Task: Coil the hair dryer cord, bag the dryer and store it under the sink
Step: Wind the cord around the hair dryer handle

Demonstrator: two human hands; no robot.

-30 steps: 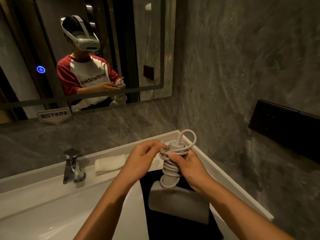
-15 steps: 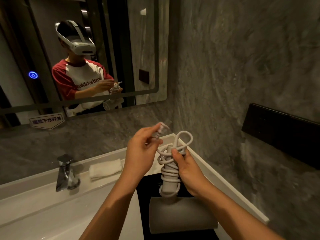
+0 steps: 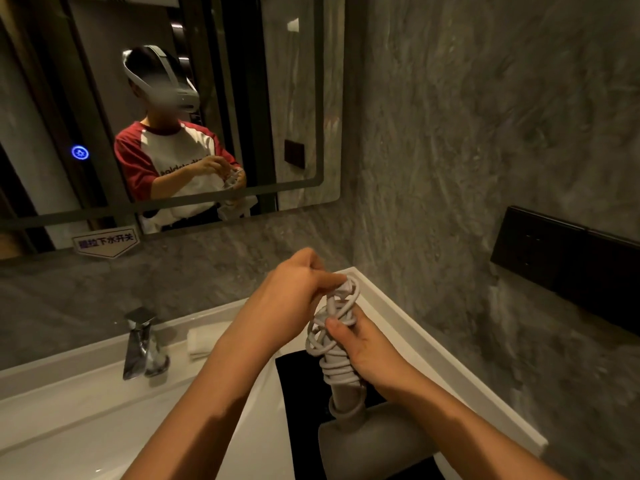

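Now we hold the grey hair dryer (image 3: 374, 441) upright over the white sink counter (image 3: 408, 327); our right hand (image 3: 367, 348) clasps its cord-wrapped handle, thumb pressing the coils, while our left hand (image 3: 294, 292) pinches the cord (image 3: 332, 341) end at the handle's top.

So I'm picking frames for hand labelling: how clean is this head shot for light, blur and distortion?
Head view: dim, warm light; the left hand and right hand on the cord read fairly sharp, though fingertips near the cord's top are slightly smeared; the grey wall looks streaky; the mirror edges bow from the wide lens; small glints on the faucet.
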